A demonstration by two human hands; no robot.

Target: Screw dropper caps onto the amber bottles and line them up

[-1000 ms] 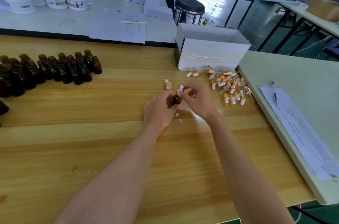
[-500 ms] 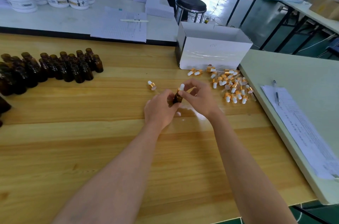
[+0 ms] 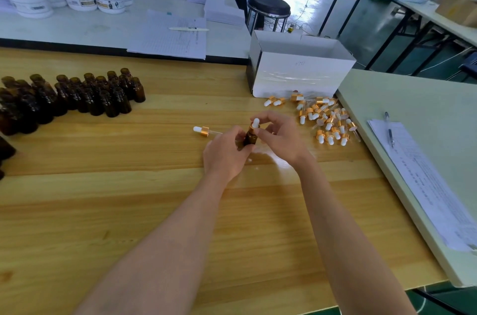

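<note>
Mid-capping. Grips bottle (image 3: 249,138) with left hand (image 3: 227,157), pinches dropper cap (image 3: 255,123) at its neck with right hand (image 3: 281,137). Next, likely: twist snug, set upright in line.

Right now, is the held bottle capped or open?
Capped: a dropper cap sits on the amber bottle, right hand pinching it, left hand gripping the bottle. Tightness: cannot tell.

I see dark amber bottles (image 3: 77,97) and dropper caps (image 3: 327,118) with gold collars and white bulbs. Table (image 3: 129,211) is light wood with grain stripes; box (image 3: 302,77) is white.
</note>
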